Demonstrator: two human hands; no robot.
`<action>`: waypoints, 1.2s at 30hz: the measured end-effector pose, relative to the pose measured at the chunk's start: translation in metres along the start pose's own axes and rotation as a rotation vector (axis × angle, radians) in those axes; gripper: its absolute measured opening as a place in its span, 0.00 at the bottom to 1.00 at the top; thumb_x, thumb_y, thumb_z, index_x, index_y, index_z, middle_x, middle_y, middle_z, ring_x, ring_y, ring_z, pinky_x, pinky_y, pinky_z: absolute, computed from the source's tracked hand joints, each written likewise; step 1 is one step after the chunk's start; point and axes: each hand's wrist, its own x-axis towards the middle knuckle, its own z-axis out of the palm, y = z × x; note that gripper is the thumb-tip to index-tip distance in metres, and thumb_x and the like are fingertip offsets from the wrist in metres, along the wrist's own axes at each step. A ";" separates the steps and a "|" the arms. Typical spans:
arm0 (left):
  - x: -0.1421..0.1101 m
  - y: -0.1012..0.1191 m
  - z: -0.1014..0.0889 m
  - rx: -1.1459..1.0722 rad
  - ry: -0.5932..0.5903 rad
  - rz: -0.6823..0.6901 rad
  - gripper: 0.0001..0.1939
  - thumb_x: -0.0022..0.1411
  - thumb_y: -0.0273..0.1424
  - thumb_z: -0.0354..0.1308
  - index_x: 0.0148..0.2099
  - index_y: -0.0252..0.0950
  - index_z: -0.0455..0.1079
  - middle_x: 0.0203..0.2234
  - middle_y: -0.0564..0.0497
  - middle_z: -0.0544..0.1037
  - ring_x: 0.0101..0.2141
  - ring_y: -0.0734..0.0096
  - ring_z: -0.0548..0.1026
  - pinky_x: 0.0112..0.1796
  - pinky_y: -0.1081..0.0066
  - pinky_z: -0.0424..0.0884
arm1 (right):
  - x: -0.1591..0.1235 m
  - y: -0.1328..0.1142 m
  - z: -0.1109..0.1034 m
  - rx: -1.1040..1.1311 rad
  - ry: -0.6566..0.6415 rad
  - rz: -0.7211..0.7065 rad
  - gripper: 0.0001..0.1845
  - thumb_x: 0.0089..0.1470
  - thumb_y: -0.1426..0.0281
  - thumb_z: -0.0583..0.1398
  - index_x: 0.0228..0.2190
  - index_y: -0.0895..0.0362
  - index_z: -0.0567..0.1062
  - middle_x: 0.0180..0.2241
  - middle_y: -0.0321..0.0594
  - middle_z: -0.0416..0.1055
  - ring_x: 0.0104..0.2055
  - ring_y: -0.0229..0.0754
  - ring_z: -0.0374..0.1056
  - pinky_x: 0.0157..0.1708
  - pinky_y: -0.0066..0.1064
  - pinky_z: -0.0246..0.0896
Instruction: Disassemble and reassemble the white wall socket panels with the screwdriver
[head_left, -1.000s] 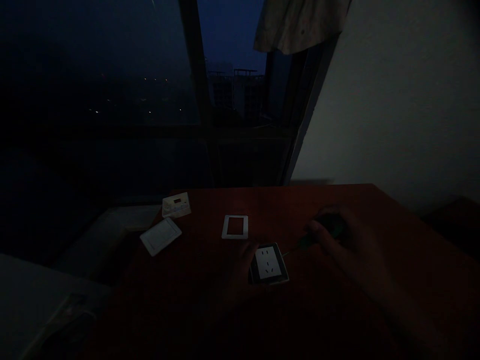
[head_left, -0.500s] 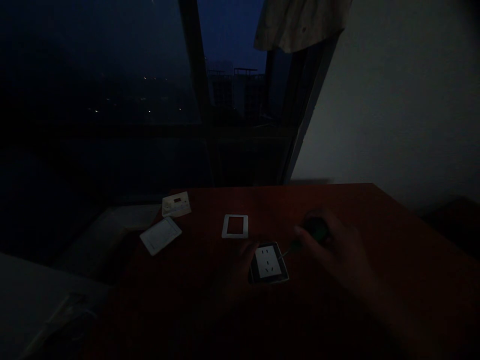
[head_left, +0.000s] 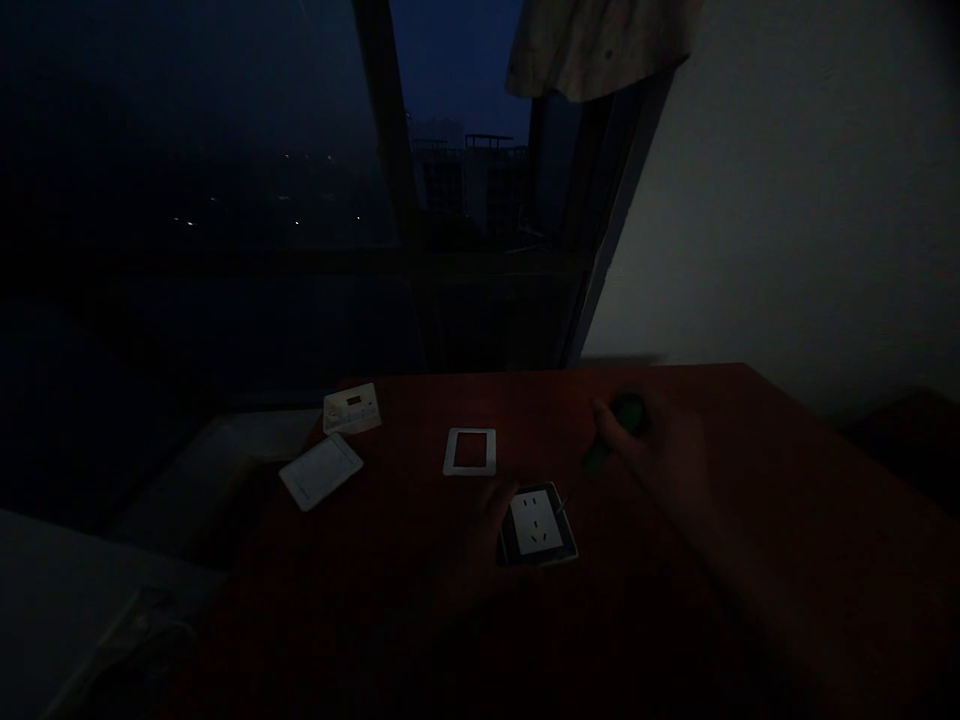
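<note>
A wall socket (head_left: 537, 525) with a white slotted face and a dark border sits on the reddish table (head_left: 600, 620). My left hand (head_left: 480, 540) is closed around its left side, fingers at the upper left corner; the lower part is lost in shadow. In my right hand (head_left: 664, 450) is a screwdriver (head_left: 628, 412) with a green handle, held tilted. Its thin shaft slopes down to the left, and the tip is at the socket's right edge. Beyond the socket lies a white square frame (head_left: 489, 455) with an open middle.
Toward the table's left edge lie a white rectangular panel (head_left: 321, 470) and a pale box-like piece (head_left: 352, 408) with a small cutout. Behind the table is a dark window (head_left: 300, 200); a pale wall (head_left: 780, 220) rises at the right. The room is very dim.
My right hand has shifted slightly up, and the screwdriver now stands more steeply, its tip still by the socket's right edge. My left hand and the socket have barely moved.
</note>
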 end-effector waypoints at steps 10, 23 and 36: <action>-0.001 0.001 0.001 0.006 0.021 0.024 0.50 0.48 0.46 0.67 0.67 0.42 0.48 0.64 0.43 0.53 0.61 0.49 0.54 0.58 0.53 0.55 | -0.003 -0.009 -0.005 0.122 -0.179 -0.092 0.15 0.55 0.56 0.58 0.34 0.55 0.69 0.24 0.35 0.71 0.23 0.37 0.67 0.22 0.26 0.57; -0.001 0.001 0.000 -0.015 0.000 -0.006 0.50 0.49 0.47 0.67 0.67 0.42 0.48 0.66 0.43 0.50 0.62 0.49 0.52 0.59 0.52 0.54 | -0.003 -0.044 -0.042 -0.235 -0.493 -0.278 0.11 0.58 0.61 0.54 0.39 0.54 0.70 0.28 0.40 0.76 0.26 0.44 0.71 0.21 0.30 0.55; -0.001 0.001 -0.002 -0.032 0.006 0.032 0.48 0.50 0.46 0.66 0.67 0.42 0.49 0.65 0.43 0.52 0.62 0.49 0.54 0.58 0.52 0.55 | 0.017 -0.039 -0.037 -0.376 -0.460 -0.301 0.16 0.59 0.58 0.54 0.32 0.53 0.76 0.26 0.42 0.76 0.26 0.46 0.72 0.23 0.32 0.57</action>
